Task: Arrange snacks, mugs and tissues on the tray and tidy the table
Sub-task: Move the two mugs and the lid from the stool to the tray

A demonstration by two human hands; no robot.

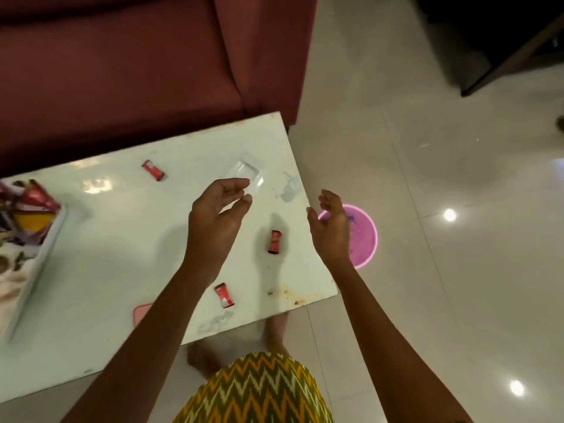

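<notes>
Three small red snack packets lie on the white table (128, 239): one at the back (153, 170), one near the right edge (274, 242), one near the front (224, 295). A clear plastic wrapper (247, 172) lies at the back right. My left hand (218, 215) hovers over the table with curled, spread fingers, its fingertips at the wrapper's near edge and a gap between thumb and forefinger. My right hand (331, 227) is open and empty past the table's right edge. A white tray (39, 264) at the far left holds snack packs and a yellow mug (32, 221).
A pink tub (364, 236) stands on the tiled floor right of the table, partly behind my right hand. A maroon sofa (137, 71) runs along the table's far side. A pink flat object (141, 312) peeks out under my left forearm. My feet are below the table's front edge.
</notes>
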